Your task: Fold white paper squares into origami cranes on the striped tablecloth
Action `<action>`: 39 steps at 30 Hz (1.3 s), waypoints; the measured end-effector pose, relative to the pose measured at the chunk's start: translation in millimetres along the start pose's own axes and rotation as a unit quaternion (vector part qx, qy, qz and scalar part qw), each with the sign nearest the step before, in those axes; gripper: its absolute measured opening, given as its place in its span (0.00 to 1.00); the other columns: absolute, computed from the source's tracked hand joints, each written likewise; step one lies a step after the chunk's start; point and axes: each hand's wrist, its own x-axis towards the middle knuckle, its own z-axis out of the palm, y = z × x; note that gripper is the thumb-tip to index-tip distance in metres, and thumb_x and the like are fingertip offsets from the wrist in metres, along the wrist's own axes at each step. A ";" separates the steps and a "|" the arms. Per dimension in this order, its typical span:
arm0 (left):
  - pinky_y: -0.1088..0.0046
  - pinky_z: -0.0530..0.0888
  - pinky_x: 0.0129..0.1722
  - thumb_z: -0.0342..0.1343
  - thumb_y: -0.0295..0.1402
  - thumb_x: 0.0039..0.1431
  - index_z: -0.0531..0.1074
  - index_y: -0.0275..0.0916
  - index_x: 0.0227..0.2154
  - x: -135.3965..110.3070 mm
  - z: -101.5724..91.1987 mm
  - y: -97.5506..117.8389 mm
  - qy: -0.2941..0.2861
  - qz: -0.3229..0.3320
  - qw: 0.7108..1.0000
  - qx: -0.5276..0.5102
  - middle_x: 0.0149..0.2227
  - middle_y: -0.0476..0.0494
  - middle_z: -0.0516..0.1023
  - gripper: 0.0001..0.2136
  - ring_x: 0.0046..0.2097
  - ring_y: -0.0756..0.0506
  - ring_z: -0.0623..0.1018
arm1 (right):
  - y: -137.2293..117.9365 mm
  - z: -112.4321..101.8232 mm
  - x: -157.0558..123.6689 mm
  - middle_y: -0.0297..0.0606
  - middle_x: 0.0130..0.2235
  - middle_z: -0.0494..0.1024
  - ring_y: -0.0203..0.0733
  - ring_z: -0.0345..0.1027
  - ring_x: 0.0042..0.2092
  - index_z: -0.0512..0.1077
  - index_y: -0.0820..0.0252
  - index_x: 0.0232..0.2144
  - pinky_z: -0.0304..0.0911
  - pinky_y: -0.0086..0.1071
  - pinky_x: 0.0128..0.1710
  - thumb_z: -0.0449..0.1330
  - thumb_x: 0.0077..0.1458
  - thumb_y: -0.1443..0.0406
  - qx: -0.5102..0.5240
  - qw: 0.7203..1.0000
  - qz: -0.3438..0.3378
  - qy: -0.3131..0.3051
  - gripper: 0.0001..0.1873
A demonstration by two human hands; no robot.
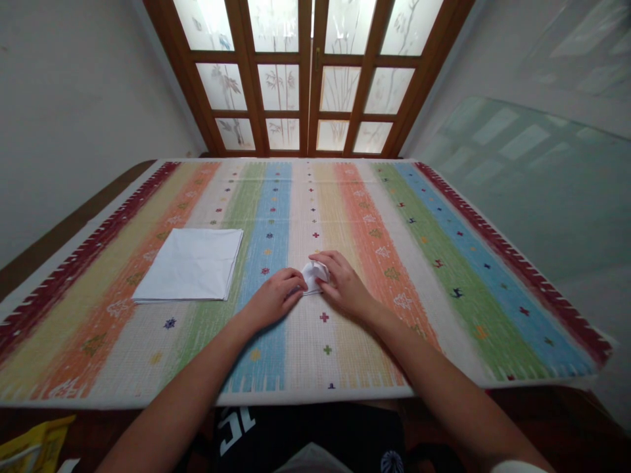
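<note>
A small white folded piece (315, 276), cloth or paper, stands on the table between my hands. My left hand (276, 297) is closed at its left edge, fingertips pressed together against its base. My right hand (345, 286) grips it from the right, forefinger over the top and thumb lower down at the side. Part of the piece is hidden behind the fingers. Farther left lies a flat, square stack of white sheets (187, 265), its layered edges showing; no hand touches it.
A striped, patterned tablecloth (424, 315) covers the table. Behind it stand wooden doors with glass panes (280, 86). A glass panel (532, 190) leans along the right wall. Below the front edge, a yellow packet (37, 443) shows at lower left.
</note>
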 end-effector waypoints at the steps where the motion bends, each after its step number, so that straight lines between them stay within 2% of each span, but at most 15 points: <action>1: 0.57 0.76 0.57 0.52 0.27 0.70 0.77 0.39 0.43 0.2 0.8 -1.4 -0.004 0.005 1.000 -0.001 0.49 0.38 0.79 0.09 0.52 0.41 0.79 | 0.0 0.3 0.0 0.45 0.57 0.73 0.52 0.69 0.60 0.68 0.49 0.63 0.68 0.51 0.63 0.60 0.59 0.75 0.007 1.000 0.000 -0.003 0.31; 5: 0.58 0.76 0.58 0.50 0.21 0.66 0.79 0.39 0.43 0.5 1.8 -4.1 -0.009 0.009 1.000 -0.010 0.50 0.38 0.80 0.14 0.53 0.41 0.79 | -0.5 0.6 -0.4 0.46 0.59 0.72 0.52 0.69 0.62 0.67 0.50 0.63 0.67 0.50 0.64 0.60 0.58 0.75 0.016 1.000 0.002 -0.011 0.33; 8: 0.61 0.77 0.54 0.51 0.22 0.66 0.79 0.39 0.43 0.3 -1.2 -2.6 -0.003 -0.008 1.000 -0.017 0.48 0.39 0.80 0.12 0.49 0.43 0.80 | -0.5 0.8 -1.2 0.46 0.60 0.71 0.51 0.69 0.61 0.69 0.51 0.63 0.68 0.49 0.63 0.57 0.56 0.79 0.013 1.000 0.008 -0.013 0.35; 13: 0.64 0.77 0.50 0.54 0.25 0.67 0.79 0.39 0.41 -0.2 -5.4 -2.2 -0.016 -0.022 1.000 -0.002 0.45 0.40 0.79 0.09 0.44 0.43 0.80 | -1.2 0.7 -3.1 0.44 0.59 0.71 0.47 0.73 0.55 0.72 0.49 0.60 0.72 0.44 0.56 0.55 0.53 0.81 0.012 0.999 0.023 -0.044 0.36; 18: 0.63 0.76 0.49 0.54 0.23 0.65 0.77 0.39 0.40 -0.2 -3.3 -5.7 -0.032 -0.030 0.999 0.014 0.45 0.40 0.79 0.08 0.46 0.42 0.79 | -5.2 -2.9 -2.8 0.45 0.59 0.71 0.43 0.74 0.46 0.74 0.52 0.57 0.72 0.37 0.46 0.59 0.57 0.76 0.000 0.997 0.030 -0.076 0.28; 21: 0.65 0.76 0.44 0.57 0.23 0.62 0.72 0.39 0.41 -0.4 -2.4 -6.4 0.006 -0.067 0.998 -0.002 0.42 0.43 0.77 0.07 0.41 0.43 0.78 | -8.2 -5.1 -1.7 0.44 0.56 0.73 0.42 0.74 0.44 0.75 0.54 0.56 0.70 0.35 0.44 0.60 0.59 0.75 -0.031 0.995 0.036 -0.088 0.24; 24: 0.67 0.76 0.41 0.59 0.24 0.59 0.68 0.40 0.46 -0.8 -3.6 -4.2 0.033 -0.086 0.995 -0.045 0.42 0.45 0.75 0.13 0.39 0.45 0.77 | -9.3 -5.5 -0.8 0.41 0.48 0.77 0.42 0.73 0.43 0.76 0.55 0.53 0.68 0.34 0.44 0.59 0.59 0.76 -0.058 0.992 0.036 -0.107 0.21; 29: 0.65 0.78 0.45 0.55 0.21 0.56 0.72 0.41 0.49 -2.7 -10.0 3.6 0.005 -0.044 0.998 -0.036 0.54 0.39 0.74 0.19 0.44 0.45 0.79 | -7.9 -5.6 -1.3 0.40 0.45 0.78 0.44 0.73 0.45 0.78 0.55 0.49 0.67 0.35 0.44 0.59 0.61 0.75 -0.090 0.987 0.004 -0.133 0.18; 33: 0.60 0.80 0.51 0.60 0.26 0.57 0.74 0.41 0.51 -4.0 -13.4 6.3 -0.013 -0.042 0.999 -0.031 0.64 0.35 0.69 0.18 0.48 0.43 0.81 | -9.6 -9.8 -1.2 0.41 0.44 0.79 0.45 0.73 0.44 0.79 0.56 0.48 0.67 0.36 0.44 0.64 0.61 0.69 -0.086 0.984 0.002 -0.158 0.12; 36: 0.55 0.76 0.61 0.56 0.30 0.66 0.75 0.40 0.52 -2.3 -10.9 4.8 -0.013 -0.035 0.999 -0.022 0.64 0.34 0.72 0.13 0.59 0.39 0.78 | -10.4 -11.4 -0.3 0.42 0.43 0.80 0.45 0.74 0.44 0.80 0.58 0.48 0.68 0.37 0.46 0.62 0.67 0.66 -0.070 0.985 0.007 -0.159 0.10; 39: 0.52 0.73 0.65 0.49 0.30 0.73 0.75 0.39 0.53 0.0 -5.2 1.8 0.003 -0.034 0.999 -0.012 0.61 0.34 0.75 0.13 0.62 0.39 0.77 | -8.5 -9.5 0.0 0.43 0.45 0.79 0.44 0.75 0.44 0.79 0.58 0.49 0.69 0.38 0.48 0.56 0.70 0.68 -0.055 0.988 0.022 -0.140 0.13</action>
